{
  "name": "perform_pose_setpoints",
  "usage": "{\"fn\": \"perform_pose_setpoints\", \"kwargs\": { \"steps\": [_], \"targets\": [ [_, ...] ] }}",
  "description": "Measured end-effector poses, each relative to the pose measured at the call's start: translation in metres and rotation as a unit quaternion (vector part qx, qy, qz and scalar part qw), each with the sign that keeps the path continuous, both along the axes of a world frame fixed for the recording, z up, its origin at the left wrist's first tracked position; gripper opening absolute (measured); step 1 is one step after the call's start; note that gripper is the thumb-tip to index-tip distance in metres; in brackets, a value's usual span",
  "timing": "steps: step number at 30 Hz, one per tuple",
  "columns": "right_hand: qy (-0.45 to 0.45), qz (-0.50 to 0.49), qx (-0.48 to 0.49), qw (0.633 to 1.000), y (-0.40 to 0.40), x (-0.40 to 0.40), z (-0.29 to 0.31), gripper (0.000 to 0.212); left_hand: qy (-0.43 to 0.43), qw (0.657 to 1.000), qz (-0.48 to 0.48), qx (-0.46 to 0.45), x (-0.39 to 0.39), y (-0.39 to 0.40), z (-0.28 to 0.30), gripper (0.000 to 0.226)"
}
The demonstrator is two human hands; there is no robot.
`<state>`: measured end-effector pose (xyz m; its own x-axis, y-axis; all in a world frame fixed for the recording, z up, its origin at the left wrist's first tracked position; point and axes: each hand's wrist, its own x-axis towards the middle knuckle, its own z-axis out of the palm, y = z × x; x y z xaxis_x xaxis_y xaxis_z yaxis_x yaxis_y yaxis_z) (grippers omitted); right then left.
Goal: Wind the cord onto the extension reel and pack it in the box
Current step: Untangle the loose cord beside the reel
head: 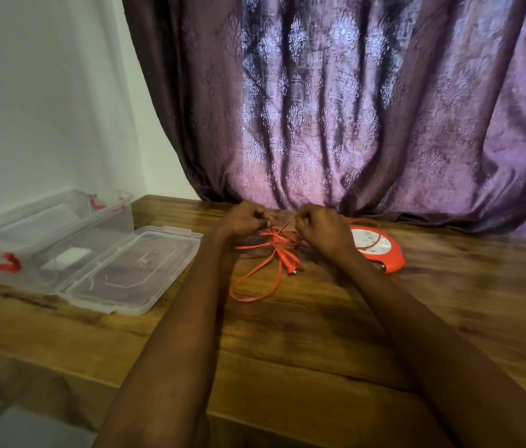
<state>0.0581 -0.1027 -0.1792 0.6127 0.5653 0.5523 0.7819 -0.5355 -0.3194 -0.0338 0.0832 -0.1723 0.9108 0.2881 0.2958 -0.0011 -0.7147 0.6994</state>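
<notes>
Storage stands ready at far left: a clear plastic box with red latches [61, 221], its clear lid [132, 270] lying off just right of it. Mid-table, the left hand [242, 219] and right hand [321, 229], fingers curled, pinch strands of the tangled orange cord [268, 253], probably unknotting before winding. Fingertips are blurred. Right, the round orange-and-white extension reel [379, 248] lies flat, partly hidden behind the right wrist.

A: State cord [257, 271] and reel [381, 248] colours.
B: Cord orange; reel orange, white face.
A: Remaining items?
B: Curtain [352, 108] purple, damask motif; box [61, 234] clear, red handles; worktop [287, 334] brown woodgrain.
</notes>
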Motion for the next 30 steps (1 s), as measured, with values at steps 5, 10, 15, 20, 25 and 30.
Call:
{"fn": "perform_pose_setpoints", "kwargs": {
  "steps": [5,10,15,20,25,30],
  "targets": [
    [0.085,-0.048,0.084,0.992,-0.012,0.011,0.003,0.022,-0.04,0.999,-0.013,0.0,0.0,0.001,0.003,0.006],
    [0.11,-0.024,0.041,0.993,-0.021,0.016,-0.001,0.019,-0.067,0.997,-0.015,-0.017,0.001,-0.007,0.01,0.011],
    [0.104,0.002,0.007,0.995,-0.016,0.008,-0.004,0.015,0.205,0.978,-0.008,-0.047,-0.01,-0.017,0.008,0.04],
    [0.087,0.054,-0.015,0.995,-0.013,0.005,-0.008,0.016,0.307,0.95,-0.048,-0.01,-0.013,-0.018,0.006,0.031],
    [0.09,0.098,-0.032,0.991,-0.021,0.01,-0.003,0.029,0.262,0.964,-0.042,-0.007,-0.01,-0.018,0.0,0.025],
    [0.041,0.079,-0.095,0.991,-0.03,0.013,0.001,0.034,0.169,0.984,-0.05,0.014,-0.01,-0.014,-0.001,0.027]
  ]
}}
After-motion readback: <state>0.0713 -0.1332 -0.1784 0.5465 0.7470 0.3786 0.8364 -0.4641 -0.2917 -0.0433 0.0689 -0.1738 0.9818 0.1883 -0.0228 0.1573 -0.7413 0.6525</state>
